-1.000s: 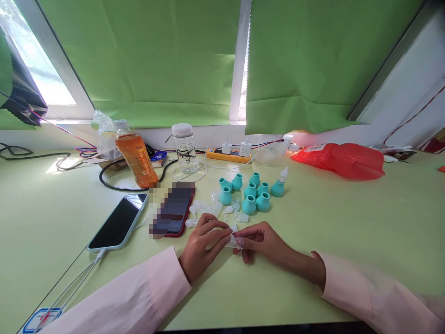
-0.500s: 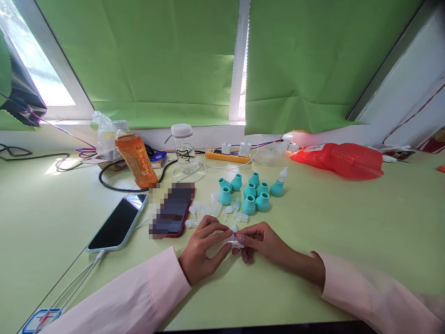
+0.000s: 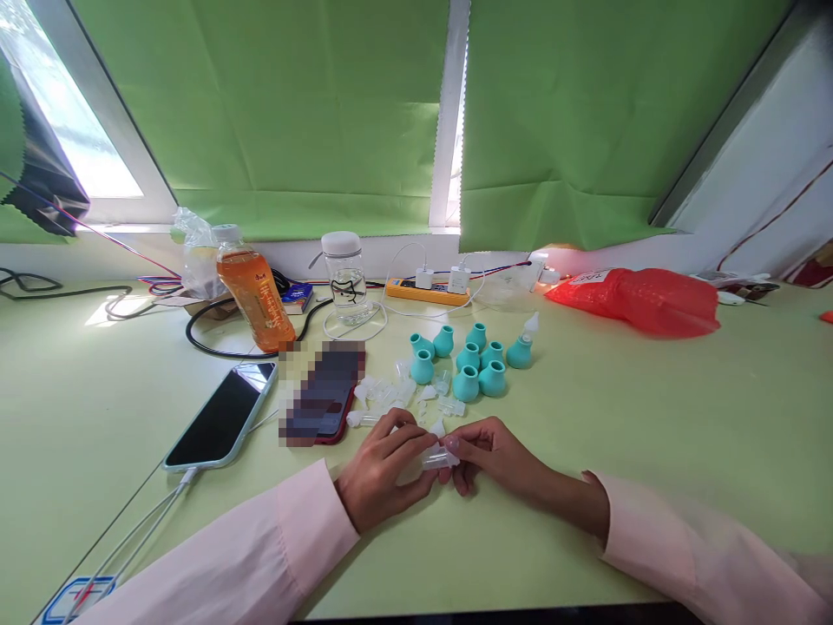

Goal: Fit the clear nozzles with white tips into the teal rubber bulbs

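Observation:
Between my two hands is a small clear plastic tube, lying nearly level just above the table. My left hand has its thumb and fingers closed around the tube's left part. The thumb and fingertips of my right hand pinch its right end. Just beyond my fingertips stands a white cone-shaped tip. Loose clear and whitish plastic pieces lie beyond my left hand. Several turquoise rubber bulbs stand behind them, and one bulb at the right carries a white nozzle.
Two phones, one pale-cased and one red-cased, lie at left. Behind them stand an orange drink bottle and a clear jar. A yellow power strip with chargers and a red plastic bag are farther back.
The clear tube has turned slightly between my hands and more of it shows. My left thumb has shifted a little under it. The bulbs and loose pieces stay put.

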Demonstrator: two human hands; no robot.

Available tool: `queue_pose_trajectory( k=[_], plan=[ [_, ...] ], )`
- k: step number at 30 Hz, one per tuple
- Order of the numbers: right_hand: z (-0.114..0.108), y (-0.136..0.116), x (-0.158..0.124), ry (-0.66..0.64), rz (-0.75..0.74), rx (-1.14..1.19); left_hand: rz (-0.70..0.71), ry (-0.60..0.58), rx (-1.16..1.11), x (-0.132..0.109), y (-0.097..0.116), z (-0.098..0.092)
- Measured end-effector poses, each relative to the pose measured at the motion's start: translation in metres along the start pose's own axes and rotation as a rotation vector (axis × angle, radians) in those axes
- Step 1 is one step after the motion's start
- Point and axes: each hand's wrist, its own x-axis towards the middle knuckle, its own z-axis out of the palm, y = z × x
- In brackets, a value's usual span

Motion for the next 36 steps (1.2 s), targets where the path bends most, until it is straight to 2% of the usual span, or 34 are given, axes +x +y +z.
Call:
queue_pose_trajectory(
  k=[6, 15, 25, 28, 30, 32, 34, 35, 36],
  plan=[
    [0.0, 0.005, 0.0, -0.006, -0.022, -0.055, 0.055, 0.04, 0.012, 0.0, -0.001, 0.002],
    [0.0, 0.005, 0.0, -0.009, -0.032, -0.058, 0.004, -0.015, 0.011, -0.001, -0.002, 0.001],
    [0.004, 0.009, -0.001, -0.044, -0.009, -0.086, 0.064, -0.037, 0.031, -0.006, 0.002, -0.004],
    [0.005, 0.01, -0.004, -0.014, -0.04, -0.181, 0.077, -0.042, 0.063, -0.006, 0.003, -0.005],
    [0.0, 0.009, -0.005, 0.122, -0.185, -0.361, 0.055, -0.02, 0.063, -0.006, 0.001, -0.004],
    [-0.012, 0.005, -0.006, 0.305, -0.455, -0.64, 0.002, 0.01, 0.038, -0.005, -0.002, -0.004],
    [-0.028, 0.001, -0.003, 0.43, -0.741, -0.952, -0.067, 0.018, -0.002, -0.004, -0.005, -0.005],
    [-0.037, -0.002, -0.001, 0.477, -0.849, -1.097, -0.098, 0.015, -0.023, -0.003, -0.007, -0.005],
    [-0.044, -0.004, 0.002, 0.531, -0.888, -1.229, -0.125, 0.007, -0.039, -0.003, -0.007, -0.005]
  ],
)
